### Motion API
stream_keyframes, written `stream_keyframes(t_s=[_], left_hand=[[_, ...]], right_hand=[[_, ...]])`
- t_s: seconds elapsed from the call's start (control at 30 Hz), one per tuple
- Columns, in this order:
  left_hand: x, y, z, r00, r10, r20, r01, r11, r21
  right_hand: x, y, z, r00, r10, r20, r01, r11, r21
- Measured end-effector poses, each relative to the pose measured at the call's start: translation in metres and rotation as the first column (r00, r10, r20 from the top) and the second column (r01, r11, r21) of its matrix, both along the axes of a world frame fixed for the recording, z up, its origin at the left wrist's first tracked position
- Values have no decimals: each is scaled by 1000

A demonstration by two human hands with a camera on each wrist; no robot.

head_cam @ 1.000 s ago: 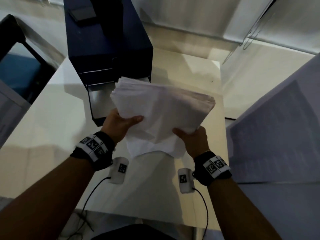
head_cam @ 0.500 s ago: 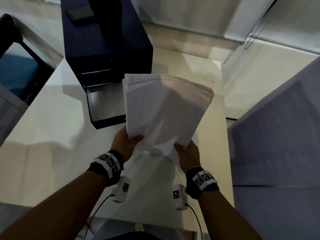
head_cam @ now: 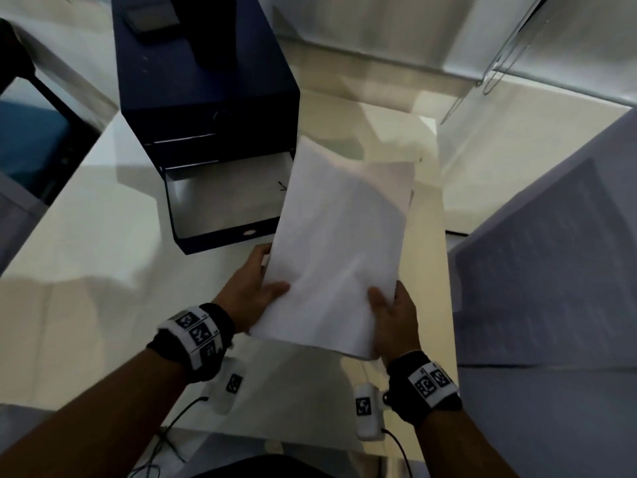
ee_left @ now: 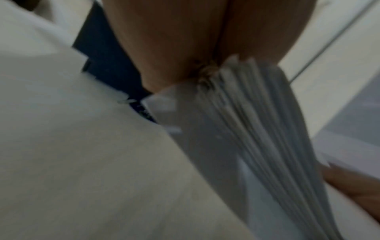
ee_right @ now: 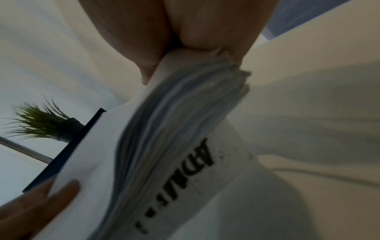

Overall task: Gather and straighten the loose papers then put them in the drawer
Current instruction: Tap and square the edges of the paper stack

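Both hands hold a thick stack of white papers (head_cam: 339, 243) above the pale table, its long side running away from me. My left hand (head_cam: 253, 291) grips the stack's near left edge, thumb on top. At the near right corner my right hand (head_cam: 391, 317) grips it the same way. The wrist views show the layered sheet edges (ee_left: 257, 129) (ee_right: 174, 129) pinched between thumb and fingers; the underside sheet carries black print. The dark blue drawer unit (head_cam: 206, 81) stands at the back left, its bottom drawer (head_cam: 224, 201) pulled out and open, just left of the stack's far end.
The pale table (head_cam: 86, 253) stretches left and near me. A grey panel (head_cam: 551, 270) rises along the right side. A small potted plant (ee_right: 41, 126) stands beyond the drawer unit. Cables hang from the wrist cameras at the table's near edge.
The stack has turned from lying crosswise to lengthwise and shifted right and nearer me. Its sheets now line up more evenly. Both hands moved toward me along it.
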State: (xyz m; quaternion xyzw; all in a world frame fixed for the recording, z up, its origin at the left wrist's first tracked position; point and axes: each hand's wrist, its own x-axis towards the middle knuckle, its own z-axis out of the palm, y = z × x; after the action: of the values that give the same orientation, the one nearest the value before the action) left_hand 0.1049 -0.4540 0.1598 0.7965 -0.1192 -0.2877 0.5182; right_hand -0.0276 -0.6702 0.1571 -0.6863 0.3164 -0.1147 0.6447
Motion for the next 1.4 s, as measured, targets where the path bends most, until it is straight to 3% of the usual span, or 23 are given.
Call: stream_keyframes(t_s=[0.13,0.23,0.3,0.37,0.47,0.6,0.77,0.93,0.97,1.03,1.1,1.13,1.23,1.4], left_hand=[[2,5,5,992,123,-2,-122,985,-124],[0,10,-2,982,75,-173,-102,983,-155],[-2,8,-7,982,9,-188,-29,994,-102],[-4,2,-9,993,-38,-116,37,999,-16],[-6,-6,-10,999,36,32,-37,999,26],[-11,-7,5,961,177,213,-156,981,-114],[-8,-8,12,943,217,252,-188,973,-135],[-8,3,12,944,161,287,-159,987,-30],[-8,1,22,932,160,324,-150,987,-55],[-9,-6,53,896,201,396,-103,961,-256],[-9,-17,87,854,308,419,-56,855,-516],[-7,-23,99,812,365,455,-42,815,-578],[4,-35,116,725,478,495,-131,802,-583],[16,-38,124,734,518,440,-234,800,-552]], right_hand=[[0,-9,2,997,75,-2,-74,995,69],[-4,-14,-10,980,147,-130,-142,989,46],[-7,-15,-20,972,142,-187,-139,990,28],[-12,-13,-23,969,124,-212,-119,992,37],[-12,-9,-14,985,98,-143,-92,995,47],[0,-10,9,999,35,5,-35,999,-17],[20,-8,22,996,62,72,-50,985,-164],[22,-3,25,999,-3,36,5,998,-63],[24,-2,32,997,-38,73,42,998,-55],[31,-3,55,978,-91,190,109,990,-86],[37,-2,82,922,-113,370,171,977,-128],[39,-2,96,878,-109,466,197,970,-144],[47,-3,122,820,-97,564,232,957,-172],[53,-3,133,851,-166,498,289,940,-182]])
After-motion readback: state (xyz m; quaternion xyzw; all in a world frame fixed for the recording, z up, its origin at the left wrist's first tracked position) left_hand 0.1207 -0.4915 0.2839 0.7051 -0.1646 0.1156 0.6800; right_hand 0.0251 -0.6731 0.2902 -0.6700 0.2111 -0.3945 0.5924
